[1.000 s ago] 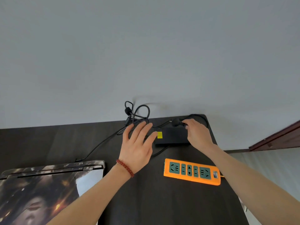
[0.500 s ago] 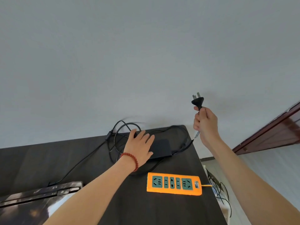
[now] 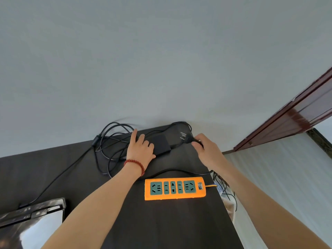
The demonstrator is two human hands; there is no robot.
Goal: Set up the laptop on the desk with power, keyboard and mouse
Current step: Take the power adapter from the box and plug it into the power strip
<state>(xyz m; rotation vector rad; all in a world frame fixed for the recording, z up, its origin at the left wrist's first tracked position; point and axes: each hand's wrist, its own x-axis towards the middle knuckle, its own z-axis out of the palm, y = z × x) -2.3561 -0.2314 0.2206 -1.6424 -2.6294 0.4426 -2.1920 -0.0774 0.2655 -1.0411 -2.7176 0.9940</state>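
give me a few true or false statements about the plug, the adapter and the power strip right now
1. The right hand grips the black three-pin plug. True.
2. The plug sits in the orange power strip with green sockets. False: it is held above the dark desk, apart from the strip.
3. The left hand rests on the black rectangular power adapter. True.
4. Every socket on the strip has a plug in it. False: none does.
5. The red bead bracelet is on the right wrist. False: the left.

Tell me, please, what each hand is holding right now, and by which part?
The right hand pinches the black power plug by its body, prongs pointing away. The left hand rests on the power adapter without gripping it.
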